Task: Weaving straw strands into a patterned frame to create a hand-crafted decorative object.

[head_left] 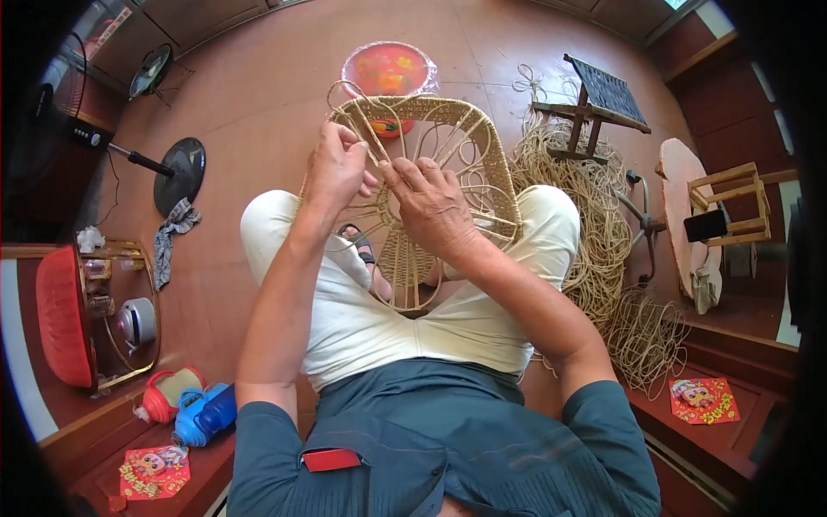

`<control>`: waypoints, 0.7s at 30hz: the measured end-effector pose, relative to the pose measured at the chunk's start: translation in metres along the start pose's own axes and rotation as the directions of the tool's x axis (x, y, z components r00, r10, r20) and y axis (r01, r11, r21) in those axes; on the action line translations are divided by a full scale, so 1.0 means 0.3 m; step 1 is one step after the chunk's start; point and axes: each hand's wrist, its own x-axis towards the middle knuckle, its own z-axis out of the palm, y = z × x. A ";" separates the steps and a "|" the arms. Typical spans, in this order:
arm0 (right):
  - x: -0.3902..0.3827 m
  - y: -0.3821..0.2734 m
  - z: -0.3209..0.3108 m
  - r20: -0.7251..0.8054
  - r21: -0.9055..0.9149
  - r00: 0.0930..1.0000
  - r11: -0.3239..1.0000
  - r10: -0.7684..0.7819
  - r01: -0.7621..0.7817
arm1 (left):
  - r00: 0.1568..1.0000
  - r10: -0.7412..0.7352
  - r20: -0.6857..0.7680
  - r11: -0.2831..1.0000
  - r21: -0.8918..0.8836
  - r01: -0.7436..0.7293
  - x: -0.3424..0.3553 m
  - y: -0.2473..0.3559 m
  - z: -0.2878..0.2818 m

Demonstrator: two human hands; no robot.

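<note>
A half-woven rattan basket lies on its side between my knees, its woven rim on top and its bare ribs fanning out from a woven centre. My left hand is closed on a rattan strand at the basket's left ribs. My right hand pinches a rattan strand just to the right, its fingers pressed against the weave near the centre. The two hands nearly touch.
A heap of loose rattan strands lies on the floor at my right, beside a small wooden stool. A red basin sits beyond the basket. A standing fan, a cloth and flasks are at my left.
</note>
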 end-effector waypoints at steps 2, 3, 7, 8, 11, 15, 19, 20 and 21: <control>0.001 0.001 -0.003 0.001 0.024 1.000 1.000 0.008 -0.008 | 0.997 -0.067 0.039 0.978 -0.193 0.074 0.024 -0.005 0.028; 0.002 0.002 -0.005 0.001 0.021 1.000 1.000 0.006 -0.006 | 0.999 -0.037 0.029 0.977 -0.207 0.042 0.032 -0.007 0.033; 0.000 0.004 -0.009 -0.003 0.025 1.000 1.000 0.012 -0.012 | 0.999 -0.020 0.040 0.995 -0.098 0.024 0.018 -0.007 0.030; -0.002 0.004 -0.009 0.002 0.033 1.000 0.999 0.017 -0.018 | 1.000 0.020 0.021 1.000 0.018 -0.020 -0.002 -0.010 0.029; 0.000 0.004 -0.005 -0.030 0.067 0.999 0.997 0.032 -0.030 | 0.995 0.096 -0.028 0.995 0.015 -0.096 -0.062 -0.028 0.034; 0.000 0.005 -0.004 -0.045 0.089 0.998 0.995 0.040 -0.036 | 0.995 -0.056 0.082 0.791 -0.604 0.094 -0.155 -0.081 0.018; 0.006 0.005 -0.008 -0.063 0.118 0.997 0.992 0.051 -0.043 | 0.968 -0.167 0.190 0.733 -0.632 0.251 -0.294 -0.133 -0.039; 0.011 0.004 -0.009 -0.058 0.126 0.996 0.990 0.064 -0.057 | 0.974 -0.135 0.184 0.733 -0.643 0.223 -0.321 -0.140 -0.058; 0.013 0.004 -0.010 -0.075 0.129 0.995 0.990 0.063 -0.053 | 0.967 -0.182 0.177 0.719 -0.647 0.254 -0.346 -0.147 -0.082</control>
